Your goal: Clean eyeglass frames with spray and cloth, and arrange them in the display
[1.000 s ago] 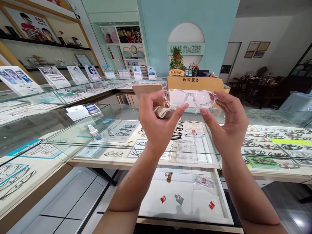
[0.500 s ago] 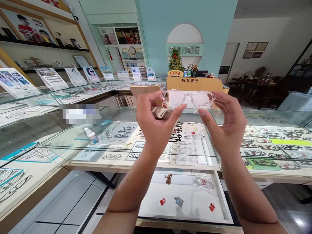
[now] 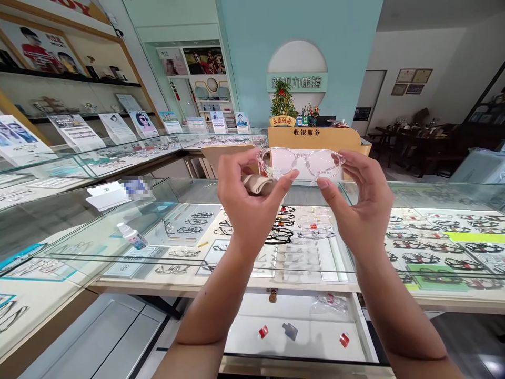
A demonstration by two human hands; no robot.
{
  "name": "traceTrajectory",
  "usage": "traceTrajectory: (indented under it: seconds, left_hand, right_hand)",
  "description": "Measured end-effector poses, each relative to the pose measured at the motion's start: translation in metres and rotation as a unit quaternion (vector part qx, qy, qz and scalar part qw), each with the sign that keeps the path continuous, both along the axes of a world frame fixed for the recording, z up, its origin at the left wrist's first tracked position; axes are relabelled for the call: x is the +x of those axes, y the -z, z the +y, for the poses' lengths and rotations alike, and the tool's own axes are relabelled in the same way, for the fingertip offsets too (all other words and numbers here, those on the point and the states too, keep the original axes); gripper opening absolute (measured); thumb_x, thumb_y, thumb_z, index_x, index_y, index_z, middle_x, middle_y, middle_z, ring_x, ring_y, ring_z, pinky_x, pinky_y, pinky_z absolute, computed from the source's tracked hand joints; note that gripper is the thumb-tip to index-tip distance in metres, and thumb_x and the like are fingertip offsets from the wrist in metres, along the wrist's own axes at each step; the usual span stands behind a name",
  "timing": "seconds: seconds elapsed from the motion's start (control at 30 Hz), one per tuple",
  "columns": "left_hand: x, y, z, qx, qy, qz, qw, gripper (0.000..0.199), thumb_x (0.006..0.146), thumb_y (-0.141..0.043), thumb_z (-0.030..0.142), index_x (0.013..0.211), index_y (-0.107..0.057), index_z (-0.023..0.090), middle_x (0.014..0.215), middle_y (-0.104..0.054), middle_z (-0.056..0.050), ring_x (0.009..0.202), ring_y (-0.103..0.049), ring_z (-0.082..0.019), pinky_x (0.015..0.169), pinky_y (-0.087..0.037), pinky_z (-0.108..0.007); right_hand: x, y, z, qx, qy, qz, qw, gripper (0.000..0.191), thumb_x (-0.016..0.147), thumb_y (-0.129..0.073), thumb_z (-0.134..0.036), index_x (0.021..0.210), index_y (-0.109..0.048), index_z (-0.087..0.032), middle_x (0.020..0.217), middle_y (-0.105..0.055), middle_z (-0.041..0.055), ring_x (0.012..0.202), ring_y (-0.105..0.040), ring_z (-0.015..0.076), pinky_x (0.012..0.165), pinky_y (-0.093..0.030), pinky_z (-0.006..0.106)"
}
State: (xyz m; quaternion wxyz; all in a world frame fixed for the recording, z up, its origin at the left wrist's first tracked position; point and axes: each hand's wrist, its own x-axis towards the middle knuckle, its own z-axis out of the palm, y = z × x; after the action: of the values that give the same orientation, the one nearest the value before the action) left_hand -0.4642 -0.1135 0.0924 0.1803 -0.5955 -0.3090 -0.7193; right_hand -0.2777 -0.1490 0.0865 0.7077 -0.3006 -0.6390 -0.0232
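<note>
A pair of clear-framed eyeglasses (image 3: pixel 302 157) is held up level in front of me, above the glass display counter. My left hand (image 3: pixel 252 197) pinches its left end and also has a folded beige cloth (image 3: pixel 258 184) tucked in the palm. At the other end, my right hand (image 3: pixel 359 200) grips the frame between thumb and fingers. Faint lettering shows on the right lens. Below the hands, rows of dark frames (image 3: pixel 282 223) and clear frames (image 3: pixel 315 226) lie inside the counter.
Under the counter an open drawer (image 3: pixel 311 355) holds red tags, a grey tag and a bagged item. A white spray bottle (image 3: pixel 132 235) stands on the glass at left. More frames on trays (image 3: pixel 437 252) lie at right. A wooden cashier desk (image 3: pixel 351 138) stands behind.
My view has tilted slightly up, so the counter and drawer sit lower in the picture. Both hands still hold the eyeglasses, which have shifted a little to the left.
</note>
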Motion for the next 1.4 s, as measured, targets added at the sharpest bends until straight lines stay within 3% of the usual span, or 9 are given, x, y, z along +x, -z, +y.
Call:
traceTrajectory:
  seconds: [0.13, 0.27, 0.43, 0.53, 0.8, 1.03, 1.2, 1.4]
  left_hand:
    - [0.002, -0.006, 0.013, 0.010, -0.018, 0.002, 1.000, 0.058, 0.093, -0.081, 0.070, 0.133, -0.061, 0.033, 0.114, -0.067, -0.005, 0.095, -0.069, -0.025, 0.085, -0.061, -0.047]
    - [0.001, -0.022, 0.021, 0.017, 0.008, -0.015, 1.000, 0.059, 0.092, -0.083, 0.069, 0.136, -0.060, 0.037, 0.126, -0.068, -0.006, 0.107, -0.071, -0.029, 0.089, -0.062, -0.052]
    - [-0.005, -0.048, 0.037, 0.021, 0.008, 0.018, 1.000, 0.061, 0.091, -0.082, 0.075, 0.128, -0.060, 0.032, 0.127, -0.070, -0.006, 0.112, -0.072, -0.029, 0.093, -0.062, -0.053]
    - [-0.003, -0.055, 0.045, 0.018, 0.000, 0.036, 0.999, 0.063, 0.088, -0.083, 0.077, 0.123, -0.060, 0.030, 0.124, -0.071, -0.006, 0.113, -0.072, -0.029, 0.093, -0.063, -0.051]
    - [0.012, -0.052, 0.062, 0.003, 0.019, 0.026, 0.999, 0.055, 0.088, -0.087, 0.071, 0.123, -0.064, 0.034, 0.125, -0.072, -0.006, 0.109, -0.072, -0.030, 0.091, -0.063, -0.052]
    - [0.014, -0.045, 0.077, -0.005, 0.049, 0.005, 0.999, 0.061, 0.083, -0.089, 0.075, 0.123, -0.068, 0.034, 0.123, -0.075, -0.004, 0.104, -0.076, -0.029, 0.088, -0.066, -0.055]
    - [0.006, -0.040, 0.075, -0.032, 0.039, 0.018, 0.999, 0.051, 0.087, -0.088, 0.071, 0.122, -0.071, 0.037, 0.116, -0.078, -0.001, 0.097, -0.080, -0.028, 0.084, -0.067, -0.056]
    - [0.000, -0.039, 0.082, -0.060, 0.015, 0.040, 0.997, 0.044, 0.092, -0.084, 0.070, 0.121, -0.074, 0.039, 0.118, -0.082, -0.001, 0.103, -0.082, -0.029, 0.083, -0.070, -0.057]
  right_hand:
    - [-0.001, -0.006, 0.014, 0.015, -0.007, -0.008, 1.000, 0.040, 0.103, -0.079, -0.036, 0.141, -0.068, -0.035, 0.139, -0.074, 0.0085, 0.134, -0.071, 0.0325, 0.120, -0.058, 0.059]
    - [-0.001, -0.022, 0.027, 0.054, -0.021, -0.020, 0.998, 0.042, 0.103, -0.077, -0.031, 0.144, -0.068, -0.037, 0.145, -0.072, 0.0078, 0.139, -0.069, 0.0332, 0.122, -0.057, 0.060]
    - [0.005, -0.046, 0.042, 0.058, 0.029, -0.050, 0.997, 0.041, 0.107, -0.073, -0.042, 0.147, -0.066, -0.040, 0.149, -0.069, 0.0070, 0.142, -0.068, 0.0342, 0.117, -0.062, 0.061]
    - [0.010, -0.050, 0.051, 0.060, 0.028, -0.036, 0.997, 0.039, 0.104, -0.077, -0.041, 0.143, -0.070, -0.039, 0.147, -0.072, 0.0065, 0.138, -0.070, 0.0323, 0.117, -0.062, 0.057]
    - [0.022, -0.040, 0.077, 0.062, 0.043, -0.040, 0.996, 0.044, 0.106, -0.075, -0.040, 0.148, -0.062, -0.040, 0.147, -0.072, 0.0084, 0.136, -0.072, 0.0335, 0.110, -0.065, 0.061]
    - [0.027, -0.040, 0.084, 0.056, 0.024, -0.021, 0.998, 0.040, 0.099, -0.084, -0.031, 0.137, -0.072, -0.033, 0.138, -0.077, 0.0070, 0.128, -0.075, 0.0315, 0.104, -0.066, 0.055]
    - [0.030, -0.041, 0.084, 0.037, 0.034, -0.029, 0.998, 0.040, 0.097, -0.086, -0.031, 0.135, -0.075, -0.033, 0.134, -0.080, 0.0056, 0.121, -0.077, 0.0298, 0.103, -0.065, 0.053]
    - [0.036, -0.040, 0.097, -0.018, 0.038, -0.039, 0.998, 0.039, 0.099, -0.083, -0.038, 0.138, -0.075, -0.035, 0.138, -0.079, 0.0058, 0.121, -0.078, 0.0304, 0.098, -0.067, 0.053]
